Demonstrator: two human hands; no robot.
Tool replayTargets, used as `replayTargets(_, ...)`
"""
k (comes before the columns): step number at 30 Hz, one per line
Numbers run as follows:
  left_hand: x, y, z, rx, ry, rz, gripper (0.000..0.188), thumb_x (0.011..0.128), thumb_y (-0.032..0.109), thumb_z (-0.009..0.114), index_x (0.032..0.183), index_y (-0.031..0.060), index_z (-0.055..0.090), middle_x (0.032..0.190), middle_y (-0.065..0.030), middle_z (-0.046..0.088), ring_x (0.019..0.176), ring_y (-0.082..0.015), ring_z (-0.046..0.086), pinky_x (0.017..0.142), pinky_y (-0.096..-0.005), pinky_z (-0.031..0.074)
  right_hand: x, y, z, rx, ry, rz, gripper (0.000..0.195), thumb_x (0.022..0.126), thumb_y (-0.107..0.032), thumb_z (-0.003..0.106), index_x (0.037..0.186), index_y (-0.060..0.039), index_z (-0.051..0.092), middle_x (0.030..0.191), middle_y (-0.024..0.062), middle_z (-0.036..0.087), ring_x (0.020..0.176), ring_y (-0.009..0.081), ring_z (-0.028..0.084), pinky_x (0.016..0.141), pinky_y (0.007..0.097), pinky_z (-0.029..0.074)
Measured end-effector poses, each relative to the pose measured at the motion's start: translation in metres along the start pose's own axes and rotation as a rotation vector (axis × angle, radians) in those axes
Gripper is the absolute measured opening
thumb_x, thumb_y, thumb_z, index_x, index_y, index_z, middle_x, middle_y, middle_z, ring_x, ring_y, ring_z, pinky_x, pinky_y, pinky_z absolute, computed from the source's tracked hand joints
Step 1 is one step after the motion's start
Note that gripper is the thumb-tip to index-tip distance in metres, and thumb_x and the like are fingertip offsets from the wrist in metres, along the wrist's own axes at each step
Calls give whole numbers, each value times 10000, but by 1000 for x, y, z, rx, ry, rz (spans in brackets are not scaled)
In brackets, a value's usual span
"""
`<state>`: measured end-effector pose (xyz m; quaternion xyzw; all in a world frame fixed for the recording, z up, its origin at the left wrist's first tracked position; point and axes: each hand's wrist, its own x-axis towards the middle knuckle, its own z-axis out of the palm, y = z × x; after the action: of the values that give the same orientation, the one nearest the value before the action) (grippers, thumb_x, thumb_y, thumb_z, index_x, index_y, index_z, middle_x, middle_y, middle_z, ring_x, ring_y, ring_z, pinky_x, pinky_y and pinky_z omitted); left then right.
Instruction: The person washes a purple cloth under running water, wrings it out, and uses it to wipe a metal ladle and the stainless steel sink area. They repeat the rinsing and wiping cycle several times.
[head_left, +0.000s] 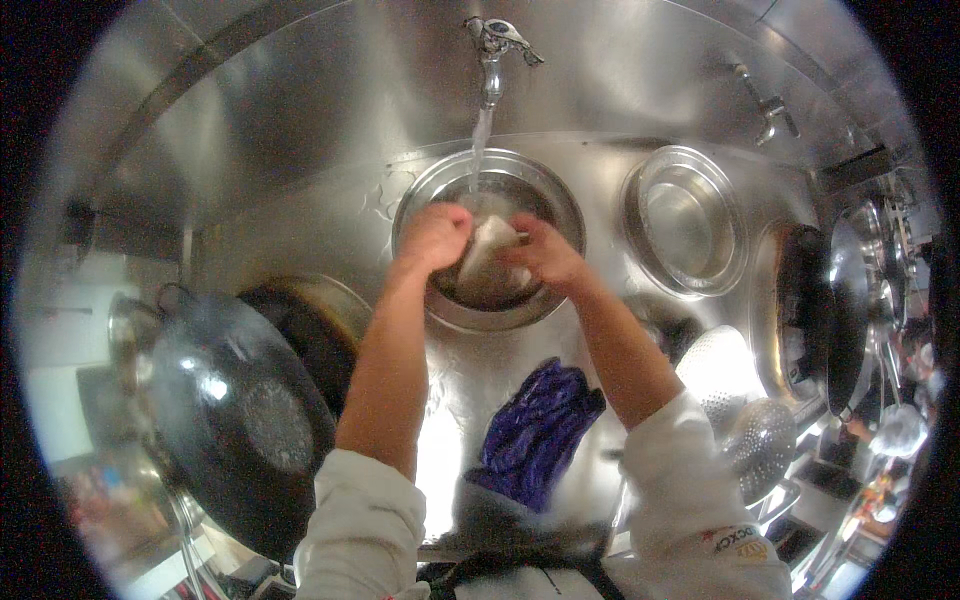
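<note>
Water runs from a metal tap (491, 71) into a round steel basin (411, 225) on the sink floor. Over the basin, a wet pale item (491, 251), apparently a cloth, is between my hands. My left hand (439, 234) is curled in a fist at its left edge. The fingers of my right hand (547, 251) are bent around its right side, with blur hiding the fingertips. Nearer to me lies a bunched purple item (540, 435), which looks like a crumpled cloth.
A second steel basin (682, 221) holding clear liquid stands at right, below another tap (772, 120). Large dark woks (240, 412) lean at left. Perforated ladles (757, 442) and a blackened pan (795, 315) crowd the right side. The steel back wall (337, 82) rises behind the basin.
</note>
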<state>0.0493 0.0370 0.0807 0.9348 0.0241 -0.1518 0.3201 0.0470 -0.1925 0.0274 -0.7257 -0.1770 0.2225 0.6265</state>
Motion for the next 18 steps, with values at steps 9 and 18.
replayTargets(9,2,0,70,-324,192,-55,273,958,229,674,1118,7,674,1165,-204,704,1116,-349,669,969,-434,517,11,18,9,-1164,67,219,363,916,-164,627,1213,29,549,1126,290,676,1082,449,664,907,495,561)
replayTargets(18,21,-31,123,55,8,-214,338,904,198,689,1178,7,641,1241,-233,674,1194,-397,644,1011,-481,517,4,-30,7,-849,106,382,299,955,-322,645,1123,-80,693,1033,215,738,996,405,711,885,498,565)
